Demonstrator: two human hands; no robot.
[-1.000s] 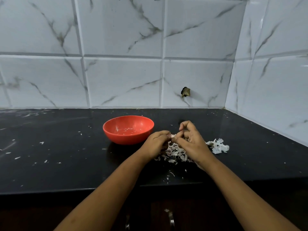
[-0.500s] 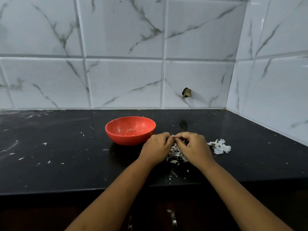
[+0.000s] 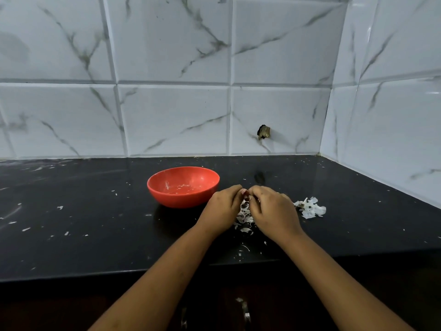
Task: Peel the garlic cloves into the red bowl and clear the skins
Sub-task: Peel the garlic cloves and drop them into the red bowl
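A red bowl (image 3: 183,186) stands on the black counter (image 3: 95,223), with pale bits on its inner bottom. Just right of it my left hand (image 3: 223,209) and my right hand (image 3: 272,210) meet fingertip to fingertip, both curled round a small garlic clove (image 3: 245,193) that barely shows between them. Under and between the hands lies a pile of white garlic skins (image 3: 244,217). A second heap of skins (image 3: 310,207) lies to the right of my right hand.
White flecks of skin are scattered over the counter, mostly left of the bowl and near the front edge (image 3: 241,253). Marble tile walls close the back and right side. A dark chipped hole (image 3: 263,132) marks the back wall.
Both hands have sunk lower toward the skin pile and closed tighter together. The right hand's raised fingers have folded down over the clove.
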